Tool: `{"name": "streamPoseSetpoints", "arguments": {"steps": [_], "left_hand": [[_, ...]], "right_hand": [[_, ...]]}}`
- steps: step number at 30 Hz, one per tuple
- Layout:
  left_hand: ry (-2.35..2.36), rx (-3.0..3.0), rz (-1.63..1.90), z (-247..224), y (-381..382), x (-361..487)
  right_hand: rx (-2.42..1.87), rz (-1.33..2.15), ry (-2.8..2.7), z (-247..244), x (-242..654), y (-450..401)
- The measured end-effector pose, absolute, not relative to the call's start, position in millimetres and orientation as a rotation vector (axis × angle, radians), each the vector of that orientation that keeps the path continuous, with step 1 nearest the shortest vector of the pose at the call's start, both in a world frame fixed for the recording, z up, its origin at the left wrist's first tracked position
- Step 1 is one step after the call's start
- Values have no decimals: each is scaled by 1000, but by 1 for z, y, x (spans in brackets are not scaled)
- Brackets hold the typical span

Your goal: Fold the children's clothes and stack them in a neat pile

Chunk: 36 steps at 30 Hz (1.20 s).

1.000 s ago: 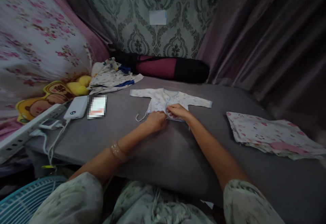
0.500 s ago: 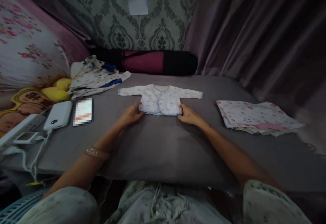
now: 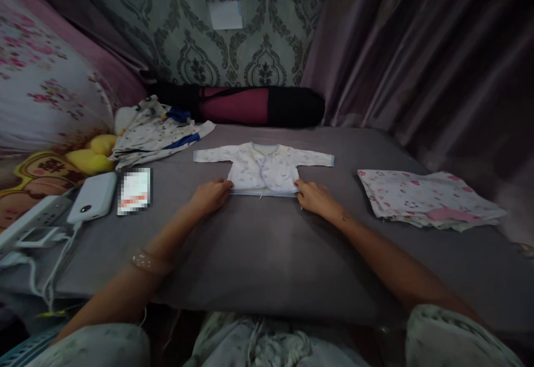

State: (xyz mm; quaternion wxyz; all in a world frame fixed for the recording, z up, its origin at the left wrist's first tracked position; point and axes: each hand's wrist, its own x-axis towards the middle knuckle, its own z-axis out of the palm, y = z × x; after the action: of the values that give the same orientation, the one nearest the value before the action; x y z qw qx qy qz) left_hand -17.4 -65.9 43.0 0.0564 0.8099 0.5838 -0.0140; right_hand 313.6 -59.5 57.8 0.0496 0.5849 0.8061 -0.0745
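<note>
A small white baby shirt [image 3: 263, 169] with pale prints and blue trim lies front up on the grey sheet [image 3: 267, 256], its sleeves spread to both sides. At its lower left corner, my left hand [image 3: 212, 196] is closed with the fingers pinching the hem. My right hand [image 3: 316, 196] pinches the hem's lower right corner in the same way. Between the two hands the bottom edge runs straight, and a short tie hangs from its middle.
Folded pink-and-white cloth [image 3: 425, 197] lies on the right. To the left are a pixelated card [image 3: 134, 191], a white power bank [image 3: 92, 197], a power strip [image 3: 35, 219] with cables and rumpled clothes [image 3: 156, 133]. A black-and-red roll [image 3: 237, 105] lies along the wall.
The shirt's lower edge looks straighter, and its curved blue front hem is less visible. My hands stay at the corners, with the fingers turned further over the hem. The view has tilted slightly up.
</note>
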Motion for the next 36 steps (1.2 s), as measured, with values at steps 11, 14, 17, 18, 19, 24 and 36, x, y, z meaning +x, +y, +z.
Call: {"name": "streamPoseSetpoints", "arguments": {"steps": [11, 14, 17, 18, 19, 24, 36], "left_hand": [[1677, 2510, 307, 55, -33, 27], [1800, 2417, 296, 42, -19, 49], [1966, 2318, 297, 27, -13, 54], [1998, 2289, 293, 24, -12, 53], [2017, 2264, 286, 20, -12, 52], [2053, 2226, 232, 9, -14, 49], [2036, 2078, 126, 20, -19, 51]], "right_hand": [[1666, -475, 2807, 86, 274, 46], [1850, -522, 2742, 75, 233, 81], [2041, -534, 2582, 66, 206, 105], [2064, -539, 2544, 63, 201, 111], [2069, -544, 2516, 60, 198, 117], [2004, -565, 2413, 49, 192, 138], [1975, -395, 2450, 45, 190, 141]]}}
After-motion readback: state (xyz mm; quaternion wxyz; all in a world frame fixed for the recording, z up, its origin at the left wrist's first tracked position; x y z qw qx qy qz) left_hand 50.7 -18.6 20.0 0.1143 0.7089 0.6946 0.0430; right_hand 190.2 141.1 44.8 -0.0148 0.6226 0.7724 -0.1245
